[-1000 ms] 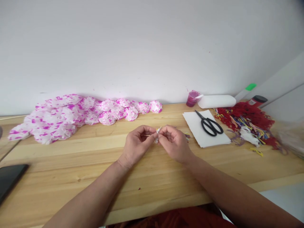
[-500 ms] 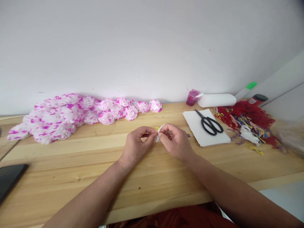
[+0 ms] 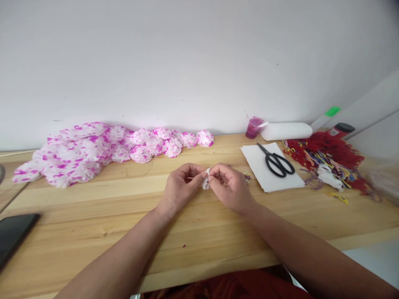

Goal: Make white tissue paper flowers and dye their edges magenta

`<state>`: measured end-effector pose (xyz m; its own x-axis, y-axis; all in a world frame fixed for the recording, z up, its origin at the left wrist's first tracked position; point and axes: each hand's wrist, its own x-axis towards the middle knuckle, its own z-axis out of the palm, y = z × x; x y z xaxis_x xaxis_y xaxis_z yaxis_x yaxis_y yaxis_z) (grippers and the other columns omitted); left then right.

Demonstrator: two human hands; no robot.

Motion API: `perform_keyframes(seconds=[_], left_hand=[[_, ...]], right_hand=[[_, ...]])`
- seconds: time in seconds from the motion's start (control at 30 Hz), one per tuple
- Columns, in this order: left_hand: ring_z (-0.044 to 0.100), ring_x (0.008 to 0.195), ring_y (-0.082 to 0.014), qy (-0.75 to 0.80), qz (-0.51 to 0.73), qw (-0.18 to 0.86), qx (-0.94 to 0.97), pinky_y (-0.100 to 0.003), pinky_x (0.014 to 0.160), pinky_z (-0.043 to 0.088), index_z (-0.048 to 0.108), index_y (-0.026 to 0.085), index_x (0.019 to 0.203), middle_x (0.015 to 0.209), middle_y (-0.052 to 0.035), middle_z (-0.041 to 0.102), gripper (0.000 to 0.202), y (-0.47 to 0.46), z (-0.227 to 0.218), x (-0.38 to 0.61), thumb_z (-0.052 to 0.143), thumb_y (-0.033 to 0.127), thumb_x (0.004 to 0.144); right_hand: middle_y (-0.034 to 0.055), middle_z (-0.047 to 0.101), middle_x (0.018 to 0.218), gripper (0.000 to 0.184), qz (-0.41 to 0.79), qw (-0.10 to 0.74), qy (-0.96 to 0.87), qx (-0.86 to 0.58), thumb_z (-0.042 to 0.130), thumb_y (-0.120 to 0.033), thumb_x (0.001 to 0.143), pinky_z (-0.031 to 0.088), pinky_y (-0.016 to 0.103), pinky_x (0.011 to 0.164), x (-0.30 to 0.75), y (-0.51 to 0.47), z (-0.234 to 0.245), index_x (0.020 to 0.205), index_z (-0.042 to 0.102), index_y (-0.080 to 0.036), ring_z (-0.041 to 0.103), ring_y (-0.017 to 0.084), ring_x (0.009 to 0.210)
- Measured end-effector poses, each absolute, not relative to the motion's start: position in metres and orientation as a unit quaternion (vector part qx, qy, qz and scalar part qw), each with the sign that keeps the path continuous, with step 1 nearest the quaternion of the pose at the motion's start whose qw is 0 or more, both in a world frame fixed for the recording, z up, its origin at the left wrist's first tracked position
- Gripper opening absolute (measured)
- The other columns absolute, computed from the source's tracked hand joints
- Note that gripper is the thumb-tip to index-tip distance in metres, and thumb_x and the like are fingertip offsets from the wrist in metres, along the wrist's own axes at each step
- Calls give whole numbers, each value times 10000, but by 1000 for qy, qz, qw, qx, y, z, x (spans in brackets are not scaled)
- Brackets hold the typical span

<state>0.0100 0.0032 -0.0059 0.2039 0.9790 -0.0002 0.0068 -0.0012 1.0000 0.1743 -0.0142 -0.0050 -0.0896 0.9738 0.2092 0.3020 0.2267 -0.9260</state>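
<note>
My left hand and my right hand meet over the middle of the wooden table. Both pinch a small folded white paper bundle between their fingertips. A thin pale strand sticks out to the left from the left hand's fingers. Both hands are closed in a pinch. Behind them, along the wall, lies a row of white and pink paper flowers.
A stack of white paper with black scissors on it lies to the right. Behind it stand a pink cup and a white roll. A heap of red and coloured ties fills the right. A dark phone lies at left.
The hands stay in nearly the same spot, turning the bundle slightly between the fingertips. The yellow tie end seen above it half a second ago no longer shows.
</note>
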Motion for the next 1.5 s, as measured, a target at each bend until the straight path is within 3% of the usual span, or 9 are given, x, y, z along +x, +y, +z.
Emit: perform_keyframes(seconds=[0.17,0.37,0.6,0.83,1.1,1.27,1.4,1.5], left_hand=[[597,637,-102,470,464,513,548,-208,599,460,644,160,808,737,5,671,193,4,-8,10,709,339,841],[660,822,-140,444,479,410,637,-258,802,516,674,171,828,871,-21,715,64,0,-11,13,687,233,839],[612,673,-115,452,462,541,538,-222,624,481,625,158,848,775,-3,673,210,2,-7,11,725,342,830],[560,600,-85,466,457,559,511,-194,572,438,639,142,789,693,8,648,230,2,-4,11,731,350,822],[609,664,-110,434,472,543,542,-216,631,476,666,151,820,744,-9,685,202,3,-7,11,744,338,826],[598,667,-111,425,475,565,524,-221,657,480,701,142,830,747,-11,696,239,8,-3,6,755,374,815],[611,663,-123,433,458,574,523,-231,642,483,724,142,857,767,-23,717,275,9,1,3,771,406,796],[618,631,-134,437,433,590,523,-241,606,482,731,144,864,755,-31,728,304,8,1,3,791,426,769]], right_hand=[[-19,598,688,77,369,444,-634,-515,606,-218,821,419,243,560,173,-15,-3,762,558,-206,524,114,590],[-10,599,674,167,432,452,-588,-513,630,-317,839,440,264,586,174,-10,-4,738,558,-205,566,137,616],[-14,612,684,152,460,452,-584,-493,604,-300,860,415,249,553,175,-10,-12,749,549,-211,554,126,591],[-28,581,648,120,320,445,-669,-502,604,-194,815,405,236,570,172,-17,-1,706,553,-200,514,108,587],[-17,612,675,193,479,437,-586,-485,594,-334,892,406,245,531,173,-11,-12,755,558,-202,539,115,562],[-33,542,629,191,447,431,-631,-465,611,-296,886,378,245,537,178,-14,-2,725,579,-198,497,106,565],[-4,606,689,179,430,481,-587,-489,661,-356,867,411,262,588,192,-7,12,797,643,-192,531,127,633],[8,638,730,229,480,451,-575,-485,696,-409,830,423,263,612,202,2,11,822,660,-183,552,135,676]])
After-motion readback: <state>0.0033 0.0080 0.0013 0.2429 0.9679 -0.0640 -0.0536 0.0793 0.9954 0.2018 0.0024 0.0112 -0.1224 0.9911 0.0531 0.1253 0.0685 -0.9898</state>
